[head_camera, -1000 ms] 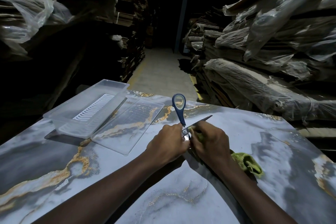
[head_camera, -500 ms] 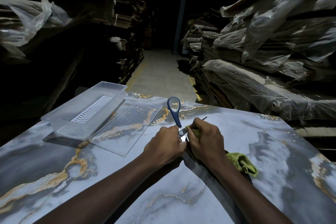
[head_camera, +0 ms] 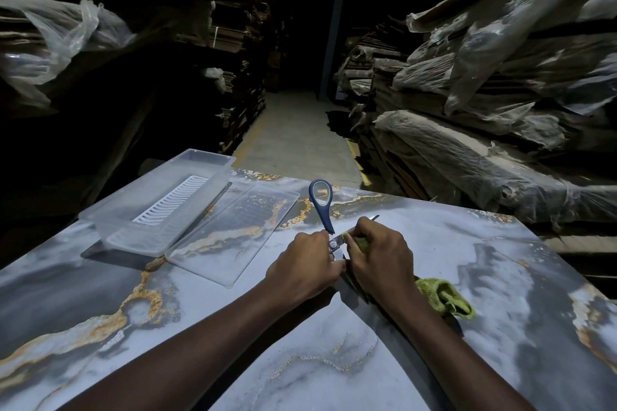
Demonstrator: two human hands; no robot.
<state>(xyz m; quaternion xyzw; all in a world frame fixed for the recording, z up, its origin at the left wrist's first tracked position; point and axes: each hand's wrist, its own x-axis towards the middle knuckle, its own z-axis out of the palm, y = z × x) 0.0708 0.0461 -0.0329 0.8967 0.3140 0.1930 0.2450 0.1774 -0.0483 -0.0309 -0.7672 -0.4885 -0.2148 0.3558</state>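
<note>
In the middle of the frame, both hands meet over a pair of scissors (head_camera: 322, 207). The left hand (head_camera: 307, 267) grips the scissors near the pivot with curled fingers, so the blue handle loop stands up and points to the upper part of the frame. The right hand (head_camera: 380, 257) pinches a green cloth (head_camera: 445, 297) around one blade (head_camera: 374, 218); only the thin tip of the blade shows past the fingers. The rest of the cloth lies on the table (head_camera: 500, 277) just beside the right wrist, at the lower right.

At the left of the hands, a clear box (head_camera: 160, 197) with a white rack (head_camera: 173, 200) inside stands on the table. A clear lid (head_camera: 233, 237) lies flat beside it. Stacks (head_camera: 467, 160) wrapped in plastic fill the right side.
</note>
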